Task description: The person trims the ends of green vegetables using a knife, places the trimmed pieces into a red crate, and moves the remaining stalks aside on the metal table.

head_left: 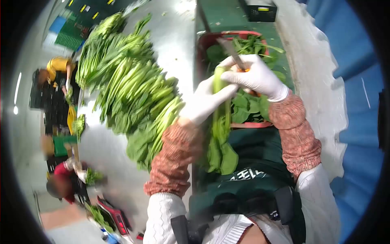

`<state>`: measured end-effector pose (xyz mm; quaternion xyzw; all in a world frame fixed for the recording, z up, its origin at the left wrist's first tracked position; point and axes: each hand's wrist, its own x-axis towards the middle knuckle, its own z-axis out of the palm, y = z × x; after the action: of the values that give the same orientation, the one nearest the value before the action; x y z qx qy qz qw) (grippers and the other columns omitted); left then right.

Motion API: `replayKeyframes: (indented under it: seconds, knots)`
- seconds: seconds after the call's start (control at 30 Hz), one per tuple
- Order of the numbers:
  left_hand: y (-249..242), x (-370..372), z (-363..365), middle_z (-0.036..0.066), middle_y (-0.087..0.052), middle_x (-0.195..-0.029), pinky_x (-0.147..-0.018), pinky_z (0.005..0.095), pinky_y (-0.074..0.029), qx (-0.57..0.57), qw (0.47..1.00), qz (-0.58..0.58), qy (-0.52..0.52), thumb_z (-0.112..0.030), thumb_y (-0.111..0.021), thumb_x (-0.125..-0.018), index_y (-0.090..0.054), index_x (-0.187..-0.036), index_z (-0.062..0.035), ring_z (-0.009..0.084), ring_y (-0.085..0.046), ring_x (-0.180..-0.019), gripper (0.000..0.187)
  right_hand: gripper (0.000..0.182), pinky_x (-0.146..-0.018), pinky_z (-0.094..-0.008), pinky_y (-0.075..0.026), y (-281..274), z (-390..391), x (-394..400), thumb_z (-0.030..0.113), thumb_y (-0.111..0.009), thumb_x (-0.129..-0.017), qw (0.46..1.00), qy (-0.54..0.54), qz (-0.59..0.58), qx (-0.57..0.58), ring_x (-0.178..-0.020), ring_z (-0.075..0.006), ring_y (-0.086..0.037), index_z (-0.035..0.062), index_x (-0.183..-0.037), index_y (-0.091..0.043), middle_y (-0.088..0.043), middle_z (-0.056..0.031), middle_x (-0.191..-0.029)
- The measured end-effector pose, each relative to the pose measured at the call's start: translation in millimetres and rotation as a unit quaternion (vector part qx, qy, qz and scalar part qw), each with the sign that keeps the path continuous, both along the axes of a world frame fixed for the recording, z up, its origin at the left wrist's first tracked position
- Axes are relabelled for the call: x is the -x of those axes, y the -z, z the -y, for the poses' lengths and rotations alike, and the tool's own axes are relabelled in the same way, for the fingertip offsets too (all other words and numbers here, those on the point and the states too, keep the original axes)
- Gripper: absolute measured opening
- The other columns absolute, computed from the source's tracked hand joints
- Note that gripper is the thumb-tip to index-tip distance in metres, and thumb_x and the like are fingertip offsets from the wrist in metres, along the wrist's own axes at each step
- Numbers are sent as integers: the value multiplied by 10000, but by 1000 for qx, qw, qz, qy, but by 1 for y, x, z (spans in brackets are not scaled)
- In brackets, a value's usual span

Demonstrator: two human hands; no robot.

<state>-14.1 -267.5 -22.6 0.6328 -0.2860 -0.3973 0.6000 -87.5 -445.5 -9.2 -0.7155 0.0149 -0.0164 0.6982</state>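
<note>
In white gloves, both my hands are close together over a red crate (266, 46) of leaves. My left hand (205, 99) is closed round a few stalks of leafy greens (220, 130), whose leaves hang down in front of my apron. My right hand (258, 77) grips a knife (233, 52) with an orange handle, its blade pointing up and to the left. The right fingers are right at the upper end of the stalks. Cut leaves and stems (245, 107) lie in the crate below.
Left of me, a long row of leafy greens (130, 81) lies on the metal table (118, 158). Two people (61, 69) work with greens along its far side. A red scale (115, 215) stands at the lower left. A black crate (262, 12) is on the floor ahead; a blue curtain (357, 93) hangs right.
</note>
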Motion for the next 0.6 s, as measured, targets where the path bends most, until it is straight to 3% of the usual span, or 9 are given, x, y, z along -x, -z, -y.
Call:
replayKeyframes:
  seconds: [0.1,0.2,0.3,0.33,0.37,0.4,0.47,0.5,0.6]
  knots:
    - [18,-1,-16,71,-651,-1115,-868,295,-503,53,990,45,-120,-150,-625,-951,-565,-1282,32,145,-619,-1000,382,212,-427,-165,-337,6,-10,-6,252,-709,-906,995,96,-16,9,-486,-1,-461,55,-984,-705,-586,33,-655]
    - [-30,20,-63,133,-686,-977,-784,317,-536,115,968,85,-205,-85,-627,-899,-577,-1235,67,208,-672,-859,373,193,-423,-154,-311,14,21,-11,253,-674,-939,982,166,15,94,-497,19,-461,74,-1008,-695,-588,34,-666]
    - [-61,52,-136,117,-679,-800,-643,262,-538,132,922,134,-338,-19,-648,-877,-593,-1185,64,174,-670,-712,323,281,-472,-252,-411,50,68,-33,268,-674,-916,913,220,75,336,-506,-66,-517,67,-1112,-669,-590,-27,-651]
    - [-71,57,-161,47,-573,-693,-538,242,-384,60,907,168,-380,-95,-624,-866,-481,-1287,90,123,-468,-560,482,332,-499,-296,-442,72,77,-40,273,-673,-905,827,251,161,476,-512,-102,-534,69,-1167,-655,-590,-52,-650]
    - [-68,53,-187,19,-540,-672,-533,235,-357,131,895,228,-360,-95,-623,-865,-467,-1302,104,109,-440,-559,505,418,-575,-351,-479,55,53,-38,277,-676,-882,822,243,72,510,-563,-182,-580,100,-1256,-617,-618,-105,-695]
    - [-65,50,-210,-8,-508,-652,-528,227,-330,199,874,288,-337,-94,-621,-863,-453,-1317,117,95,-411,-558,529,441,-598,-343,-482,44,26,-39,269,-671,-886,889,193,13,414,-602,-207,-597,115,-1294,-604,-653,-121,-745]
    - [-72,66,-243,-10,-534,-680,-536,216,-385,136,837,296,-440,-63,-692,-824,-518,-1274,103,68,-451,-546,510,318,-652,-353,-523,66,-26,-51,249,-654,-887,927,127,134,328,-707,-251,-676,105,-1171,-658,-695,-138,-846]
    - [-76,74,-252,-28,-504,-682,-536,210,-333,25,798,321,-509,-29,-696,-826,-568,-1229,84,46,-426,-564,437,283,-688,-268,-511,69,-59,-53,141,-667,-889,940,58,117,315,-749,-99,-634,109,-1170,-675,-710,-61,-858]
    - [-61,79,-254,2,-617,-780,-634,202,-425,-229,666,472,-530,48,-704,-825,-692,-989,10,68,-520,-646,169,311,-710,-359,-541,102,-137,-63,252,-678,-848,940,-68,71,327,-795,-300,-699,98,-1117,-684,-708,-154,-903]
